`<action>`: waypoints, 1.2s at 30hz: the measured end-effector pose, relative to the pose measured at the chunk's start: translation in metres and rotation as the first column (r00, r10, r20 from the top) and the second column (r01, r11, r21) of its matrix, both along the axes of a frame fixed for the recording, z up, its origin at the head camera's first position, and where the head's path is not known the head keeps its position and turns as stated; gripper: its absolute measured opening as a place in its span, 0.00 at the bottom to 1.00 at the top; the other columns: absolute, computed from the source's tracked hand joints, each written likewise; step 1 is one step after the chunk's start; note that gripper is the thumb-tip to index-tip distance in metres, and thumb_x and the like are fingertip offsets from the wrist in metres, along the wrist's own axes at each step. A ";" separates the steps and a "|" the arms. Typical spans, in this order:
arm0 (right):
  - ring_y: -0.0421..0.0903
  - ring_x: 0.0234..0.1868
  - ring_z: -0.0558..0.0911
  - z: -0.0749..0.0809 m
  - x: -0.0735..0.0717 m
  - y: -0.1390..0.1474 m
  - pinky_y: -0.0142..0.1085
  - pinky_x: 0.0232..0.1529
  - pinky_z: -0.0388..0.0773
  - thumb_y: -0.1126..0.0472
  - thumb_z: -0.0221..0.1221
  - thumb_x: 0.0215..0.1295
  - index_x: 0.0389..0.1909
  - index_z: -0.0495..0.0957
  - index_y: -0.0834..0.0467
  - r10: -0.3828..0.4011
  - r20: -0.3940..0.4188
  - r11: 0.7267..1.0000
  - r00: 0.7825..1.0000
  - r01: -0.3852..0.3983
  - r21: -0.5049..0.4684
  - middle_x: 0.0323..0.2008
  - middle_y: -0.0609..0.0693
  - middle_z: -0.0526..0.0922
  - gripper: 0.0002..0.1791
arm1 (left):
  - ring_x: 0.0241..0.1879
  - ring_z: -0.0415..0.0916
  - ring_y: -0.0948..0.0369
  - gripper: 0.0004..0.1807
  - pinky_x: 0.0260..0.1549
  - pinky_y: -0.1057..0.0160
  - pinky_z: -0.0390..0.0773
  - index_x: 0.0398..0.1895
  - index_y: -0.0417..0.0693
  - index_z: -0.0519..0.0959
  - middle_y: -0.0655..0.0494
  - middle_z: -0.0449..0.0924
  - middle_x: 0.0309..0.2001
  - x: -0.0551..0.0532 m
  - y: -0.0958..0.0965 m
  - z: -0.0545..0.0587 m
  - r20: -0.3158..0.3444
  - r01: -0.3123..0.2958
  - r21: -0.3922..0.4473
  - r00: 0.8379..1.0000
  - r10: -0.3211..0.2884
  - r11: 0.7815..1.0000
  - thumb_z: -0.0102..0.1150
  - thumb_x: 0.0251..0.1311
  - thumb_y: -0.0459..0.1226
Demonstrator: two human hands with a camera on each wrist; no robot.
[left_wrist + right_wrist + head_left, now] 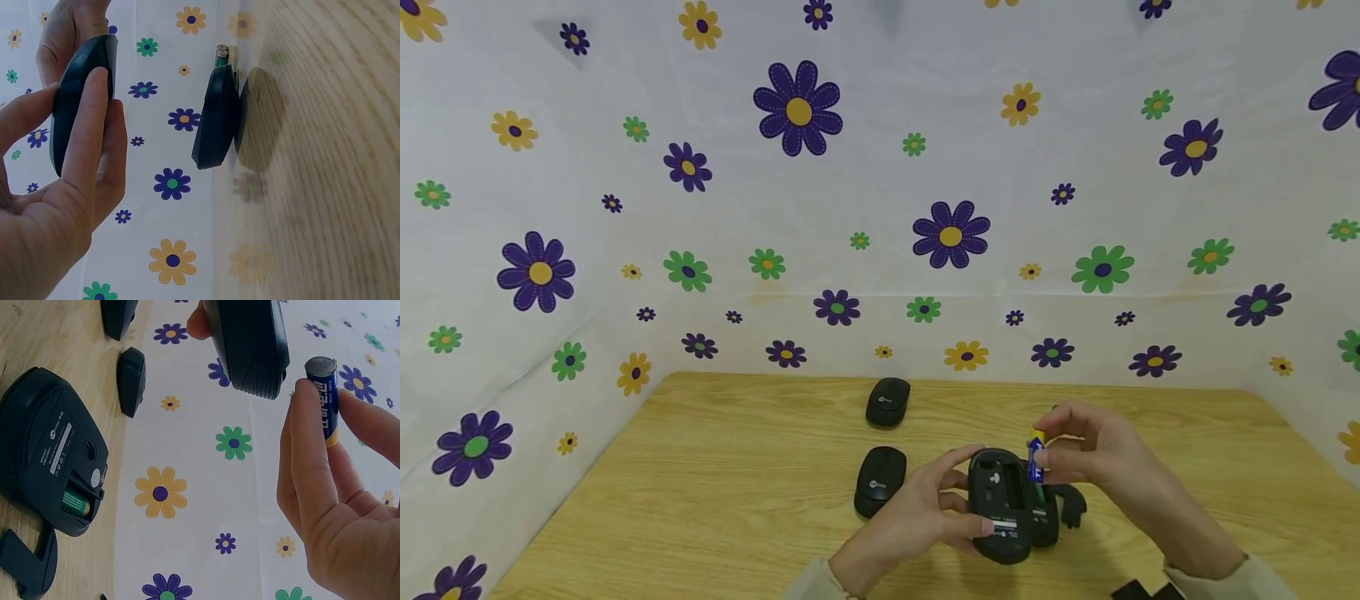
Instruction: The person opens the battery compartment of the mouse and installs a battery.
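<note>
My left hand (925,508) grips a black computer mouse (997,533) raised above the table, its underside toward the head camera and its battery slot uncovered. Just right of that slot, my right hand (1093,450) pinches a blue and yellow battery (1036,462) between thumb and fingers, its flat end up in the right wrist view (321,365). Beyond the held mouse lies a second mouse (47,450), underside up on the table, partly hidden in the head view. A green battery (75,503) sits in its uncovered slot.
A loose black battery cover (1072,504) lies right of the overturned mouse. Two upright black mice stand to the left, one nearer (880,482) and one farther back (887,402). Dark pieces (1138,591) show at the front edge. A flowered cloth (850,192) encloses the wooden table (700,483).
</note>
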State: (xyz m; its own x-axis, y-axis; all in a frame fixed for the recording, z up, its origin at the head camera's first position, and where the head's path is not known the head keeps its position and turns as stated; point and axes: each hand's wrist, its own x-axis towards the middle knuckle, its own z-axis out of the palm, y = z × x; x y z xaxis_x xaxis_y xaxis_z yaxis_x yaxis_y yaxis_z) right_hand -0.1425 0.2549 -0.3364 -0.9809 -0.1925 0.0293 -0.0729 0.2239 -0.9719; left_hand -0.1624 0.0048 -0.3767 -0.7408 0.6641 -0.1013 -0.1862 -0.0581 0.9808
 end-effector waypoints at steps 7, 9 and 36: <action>0.46 0.39 0.84 -0.001 -0.002 -0.002 0.41 0.41 0.88 0.73 0.60 0.68 0.49 0.72 0.72 0.042 -0.042 0.998 0.998 -0.044 -0.038 0.40 0.53 0.80 0.12 | 0.40 0.81 0.57 0.44 0.35 0.54 0.89 0.76 0.50 0.65 0.46 0.78 0.48 0.000 0.000 0.000 -0.001 -0.003 0.006 1.000 0.003 1.000 0.63 0.55 0.18; 0.47 0.39 0.85 -0.001 -0.002 -0.003 0.41 0.42 0.88 0.73 0.61 0.68 0.49 0.72 0.71 0.044 -0.044 0.998 0.998 -0.046 -0.041 0.40 0.54 0.81 0.12 | 0.40 0.81 0.57 0.44 0.35 0.54 0.89 0.75 0.50 0.65 0.46 0.78 0.48 0.000 0.000 0.000 -0.001 -0.004 0.004 1.000 0.004 1.000 0.63 0.55 0.18; 0.49 0.40 0.79 0.005 0.003 -0.018 0.38 0.35 0.86 0.70 0.65 0.65 0.44 0.81 0.70 0.024 -0.086 0.996 0.996 -0.016 0.091 0.42 0.55 0.80 0.09 | 0.41 0.82 0.56 0.44 0.34 0.54 0.89 0.76 0.52 0.66 0.46 0.76 0.49 0.000 0.001 0.005 0.001 -0.006 -0.004 1.000 0.006 1.000 0.63 0.55 0.19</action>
